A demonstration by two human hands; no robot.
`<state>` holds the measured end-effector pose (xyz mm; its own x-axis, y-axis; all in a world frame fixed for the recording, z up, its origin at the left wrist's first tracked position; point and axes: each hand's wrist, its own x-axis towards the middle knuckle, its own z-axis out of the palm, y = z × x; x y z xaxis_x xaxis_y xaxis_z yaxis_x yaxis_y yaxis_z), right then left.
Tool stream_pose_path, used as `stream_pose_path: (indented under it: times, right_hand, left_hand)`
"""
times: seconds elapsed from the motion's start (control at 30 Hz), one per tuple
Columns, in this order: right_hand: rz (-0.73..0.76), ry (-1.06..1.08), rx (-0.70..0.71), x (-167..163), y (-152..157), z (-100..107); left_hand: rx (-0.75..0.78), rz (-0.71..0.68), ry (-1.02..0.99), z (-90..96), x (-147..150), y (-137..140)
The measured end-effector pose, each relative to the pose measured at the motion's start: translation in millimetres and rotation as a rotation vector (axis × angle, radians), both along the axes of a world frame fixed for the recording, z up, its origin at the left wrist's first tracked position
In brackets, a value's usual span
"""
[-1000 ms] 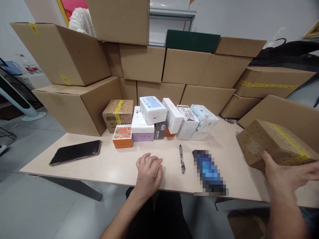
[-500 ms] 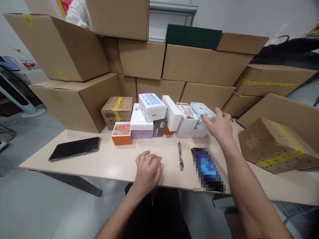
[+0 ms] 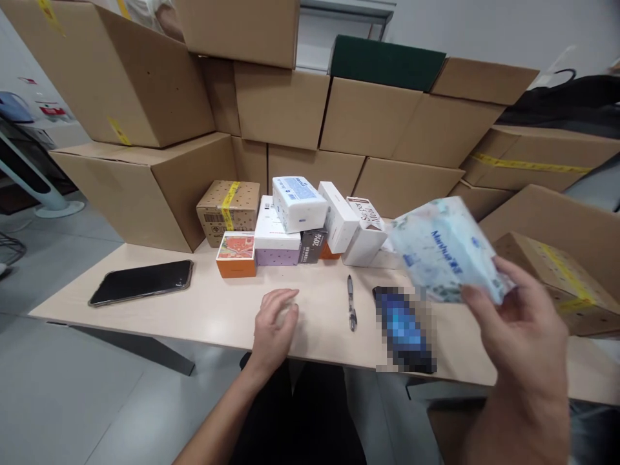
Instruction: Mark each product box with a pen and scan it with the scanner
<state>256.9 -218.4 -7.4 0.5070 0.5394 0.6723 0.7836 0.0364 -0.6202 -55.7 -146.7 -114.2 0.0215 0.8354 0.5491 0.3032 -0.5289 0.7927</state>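
My right hand (image 3: 520, 323) grips a pale blue soft pack of tissues (image 3: 443, 252) by its near right corner, thumb on top. Its printed face, with blue lettering, is turned toward me, and the pack is held up above the table, slightly blurred. Close to the table's front edge is my left hand (image 3: 275, 323), fingers loosely curved and thumb apart, with nothing visible in it. A pen (image 3: 351, 303) lies between my hands, beside a pixelated dark object (image 3: 404, 329). Behind it stands a white box with brown lettering (image 3: 363, 239).
A second tissue pack (image 3: 299, 203) rests on boxes, among them a white box (image 3: 338, 219), an orange box (image 3: 236, 255) and a purple box (image 3: 277, 252). A taped carton (image 3: 227, 210) stands behind. A phone (image 3: 140, 282) lies left. Large cartons (image 3: 283, 106) wall the back.
My right hand has lifted the pale blue tissue pack from the right end of the row and brought it right and nearer me. My left hand shifted slightly left, its thumb parting from the fingers.
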Motion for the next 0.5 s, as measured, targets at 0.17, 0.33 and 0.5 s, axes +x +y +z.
stream_pose_path:
  times: [0.17, 0.33, 0.5]
  right_hand:
    - [0.635, 0.101, -0.242, -64.8, -1.8, -24.8]
    - [0.836, 0.026, -0.49, -104.0, 29.3, -51.1]
    - [0.659, 0.089, -0.379, -108.6, 30.6, -69.8]
  left_hand:
    - [-0.091, 0.148, -0.316, -6.9, -5.2, -0.6]
    - [-0.179, 0.122, -0.485, -7.6, -7.9, -0.2]
    - [-0.301, 0.047, -0.578, -2.8, -6.2, 0.8]
